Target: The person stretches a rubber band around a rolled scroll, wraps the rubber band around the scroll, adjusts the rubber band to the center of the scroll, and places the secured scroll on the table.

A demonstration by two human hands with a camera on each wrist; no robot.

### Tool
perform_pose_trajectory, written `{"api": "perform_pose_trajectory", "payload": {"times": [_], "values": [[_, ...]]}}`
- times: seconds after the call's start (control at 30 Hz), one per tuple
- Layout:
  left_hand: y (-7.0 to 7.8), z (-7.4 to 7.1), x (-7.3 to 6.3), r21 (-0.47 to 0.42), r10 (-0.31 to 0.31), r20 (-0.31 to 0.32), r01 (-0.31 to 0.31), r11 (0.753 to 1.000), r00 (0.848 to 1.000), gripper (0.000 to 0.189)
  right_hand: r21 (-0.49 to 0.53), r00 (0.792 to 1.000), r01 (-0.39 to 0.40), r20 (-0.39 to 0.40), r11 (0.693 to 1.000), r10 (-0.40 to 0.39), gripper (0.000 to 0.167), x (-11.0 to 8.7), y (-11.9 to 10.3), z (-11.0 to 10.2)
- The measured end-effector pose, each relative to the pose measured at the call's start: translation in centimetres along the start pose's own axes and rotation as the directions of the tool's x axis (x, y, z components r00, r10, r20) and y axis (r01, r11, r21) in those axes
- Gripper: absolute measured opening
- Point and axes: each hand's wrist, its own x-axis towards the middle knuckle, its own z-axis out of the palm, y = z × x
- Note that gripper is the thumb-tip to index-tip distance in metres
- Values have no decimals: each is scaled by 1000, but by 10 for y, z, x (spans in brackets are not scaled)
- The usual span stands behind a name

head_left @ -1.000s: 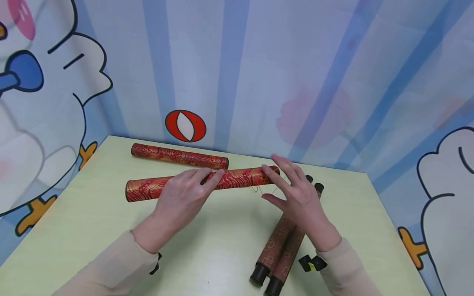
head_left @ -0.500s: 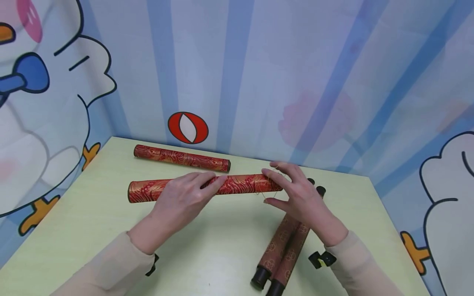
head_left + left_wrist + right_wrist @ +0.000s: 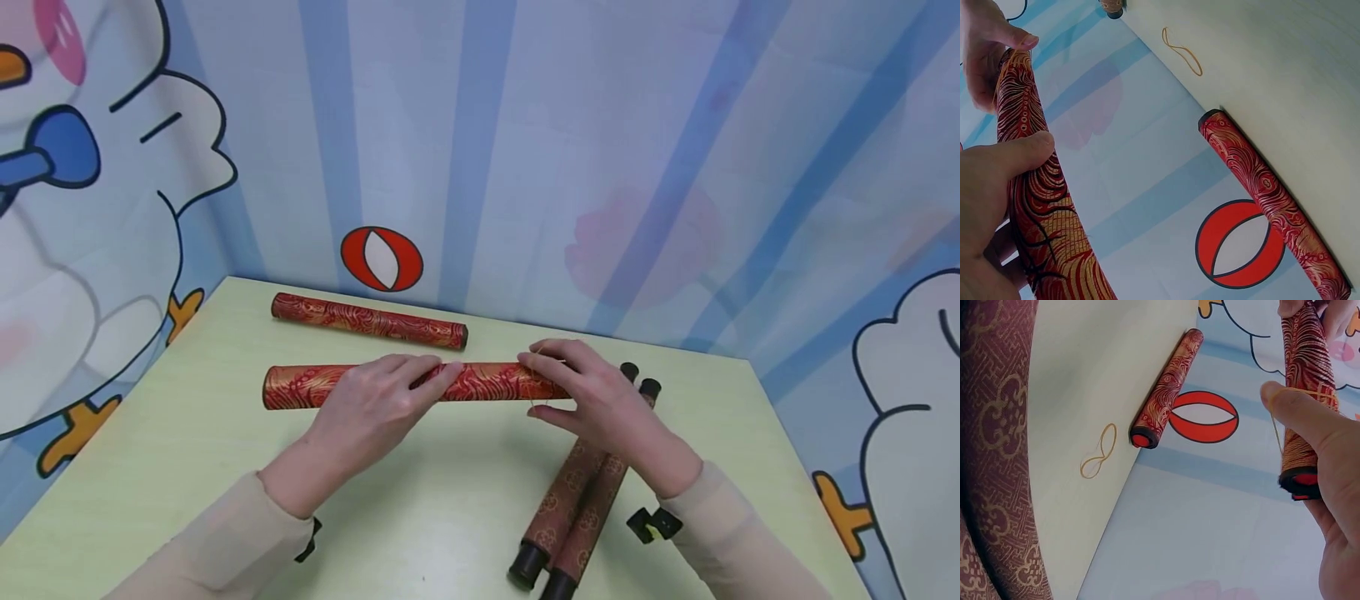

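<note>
My left hand (image 3: 378, 400) grips a red and gold patterned roll (image 3: 300, 387) near its middle, thumb along the near side. The roll is held level above the table. At its right end is my right hand (image 3: 600, 396), fingers bent over the top and thumb below. A thin yellow rubber band (image 3: 1307, 390) is stretched over the right thumb and fingers and passes around the roll's end. In the right wrist view the thumb (image 3: 1297, 412) stands off the roll, pulling the band wide. The dark-edged end of the roll (image 3: 1300, 478) shows red inside.
A second red patterned roll (image 3: 367, 321) lies along the table's back edge. Beside it lies a loose yellow rubber band (image 3: 1102, 457). Two brown patterned rolls with black ends (image 3: 558, 500) lie side by side beneath the right hand. A printed cloth wall (image 3: 525, 167) rises behind.
My right hand has moved left and down over the roll's right end, bringing the stretched band over it. The roll's right end has lowered to level; the left hand keeps its grip.
</note>
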Motion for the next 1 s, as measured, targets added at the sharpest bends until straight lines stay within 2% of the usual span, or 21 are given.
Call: {"api": "perform_pose_trajectory", "payload": {"times": [0.23,0.33,0.5,0.67,1.0], "values": [[2,2,0,15,25,-24,-25,1000,999,60,-18,1000,0,1,1000,0,73,-2,-5,-7],[3,4,0,28,34,-17,-33,999,999,60,-16,1000,-17,-15,1000,17,77,-3,-6,-11],[3,9,-4,49,36,-9,-36,998,999,61,-15,999,-40,-14,999,40,73,-3,-8,-15],[3,10,-4,71,25,-37,-22,997,999,65,-48,998,-64,1,997,64,69,-6,-10,-12],[5,10,-6,89,45,-91,-37,995,995,64,-126,998,-56,-35,990,51,65,-7,-10,-2]]}}
